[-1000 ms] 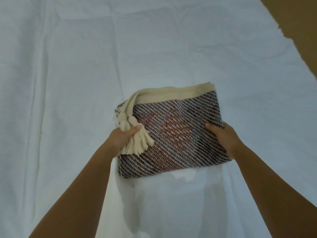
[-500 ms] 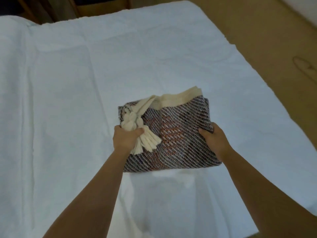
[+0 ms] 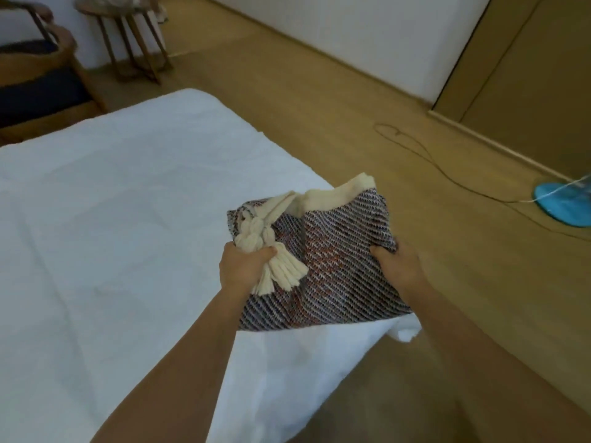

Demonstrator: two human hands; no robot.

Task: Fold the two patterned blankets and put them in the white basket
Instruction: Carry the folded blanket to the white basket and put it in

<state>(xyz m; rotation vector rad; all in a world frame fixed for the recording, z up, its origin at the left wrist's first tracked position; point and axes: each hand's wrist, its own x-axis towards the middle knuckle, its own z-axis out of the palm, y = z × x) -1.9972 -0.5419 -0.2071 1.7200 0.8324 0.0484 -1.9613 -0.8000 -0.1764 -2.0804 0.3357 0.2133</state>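
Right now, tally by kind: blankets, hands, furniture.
Blankets: 1, the folded blanket
Hands: 2, left hand and right hand, both gripping it
Furniture: 3, bed, chair, side table
Total: 6

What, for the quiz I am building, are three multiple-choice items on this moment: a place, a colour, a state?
1. Where is the folded dark woven patterned blanket? A. on the wooden floor B. held up by a corner of the white-sheeted bed C. on the chair
2. What colour is its knotted yarn tassel? A. cream B. green C. black
3. What is the left hand doing? A. lying flat B. gripping the tassel C. hanging empty
Key: B, the left and the right hand hold it off the bed; A, the yarn is pale cream; B, fingers curl round the tassel.
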